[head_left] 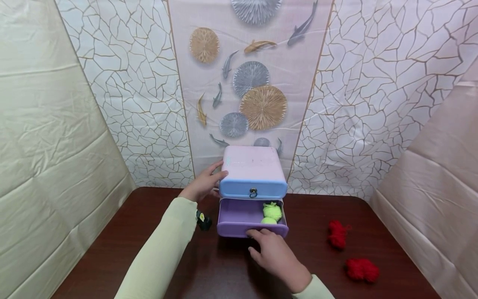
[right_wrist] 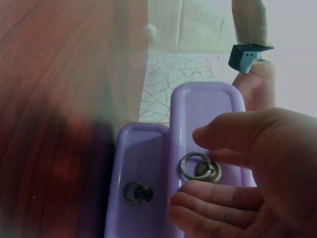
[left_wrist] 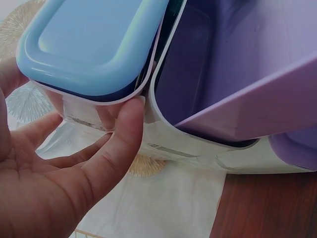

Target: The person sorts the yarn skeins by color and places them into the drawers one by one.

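The drawer [head_left: 232, 230] juts near from the cabinet [head_left: 254, 164], likely light, stiff, best held by its ring pull [right_wrist: 205, 169]. Right hand [head_left: 274, 252] touches its front, fingers loose; left hand [head_left: 203, 183], fingers spread, the cabinet.

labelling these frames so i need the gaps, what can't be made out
Head: green bundle, near end hidden by the front of the open purple drawer.
Head: inside of the blue drawer, hidden by its front.
Head: marks on the pink top, too small to read.
Left wrist: open purple drawer, cut off by the right edge.
Right wrist: inside of the lower purple drawer, hidden by its front.
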A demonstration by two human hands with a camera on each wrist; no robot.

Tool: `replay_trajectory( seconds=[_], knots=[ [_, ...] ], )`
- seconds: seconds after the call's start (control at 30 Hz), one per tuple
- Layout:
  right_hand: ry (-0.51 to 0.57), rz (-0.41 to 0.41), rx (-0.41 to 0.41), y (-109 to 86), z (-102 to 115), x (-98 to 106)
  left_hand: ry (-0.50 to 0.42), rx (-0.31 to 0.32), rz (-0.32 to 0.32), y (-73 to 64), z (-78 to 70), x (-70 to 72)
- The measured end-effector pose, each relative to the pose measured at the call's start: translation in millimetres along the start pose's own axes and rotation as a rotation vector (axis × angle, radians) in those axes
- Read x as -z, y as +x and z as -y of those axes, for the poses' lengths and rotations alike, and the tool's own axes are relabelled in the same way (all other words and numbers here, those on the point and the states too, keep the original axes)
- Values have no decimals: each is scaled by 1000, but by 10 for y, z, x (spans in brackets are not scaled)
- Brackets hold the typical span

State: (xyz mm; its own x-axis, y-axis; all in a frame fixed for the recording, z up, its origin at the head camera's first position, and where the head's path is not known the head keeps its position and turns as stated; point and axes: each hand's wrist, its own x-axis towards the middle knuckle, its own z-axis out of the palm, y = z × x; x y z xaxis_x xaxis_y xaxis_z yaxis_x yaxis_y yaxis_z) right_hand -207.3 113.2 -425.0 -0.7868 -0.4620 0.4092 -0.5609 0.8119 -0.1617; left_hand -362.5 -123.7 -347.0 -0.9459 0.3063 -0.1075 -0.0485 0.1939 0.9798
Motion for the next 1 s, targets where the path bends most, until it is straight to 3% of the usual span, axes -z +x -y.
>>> replay_trajectory(
  seconds=[0.27,0.5,0.8,1.0],
  knots=[
    [3,10,-21,12,17,-39,-5,-15,17,-193,-152,-44],
    [4,-2,-24,32,6,-49,-15,-8,13,-210,-165,-57],
    [-24,-107,-12,71,-17,-65,-9,-4,10,-15,-18,-2],
    [-17,-117,-19,114,-51,-82,-23,-14,-1,26,31,0]
  ],
)
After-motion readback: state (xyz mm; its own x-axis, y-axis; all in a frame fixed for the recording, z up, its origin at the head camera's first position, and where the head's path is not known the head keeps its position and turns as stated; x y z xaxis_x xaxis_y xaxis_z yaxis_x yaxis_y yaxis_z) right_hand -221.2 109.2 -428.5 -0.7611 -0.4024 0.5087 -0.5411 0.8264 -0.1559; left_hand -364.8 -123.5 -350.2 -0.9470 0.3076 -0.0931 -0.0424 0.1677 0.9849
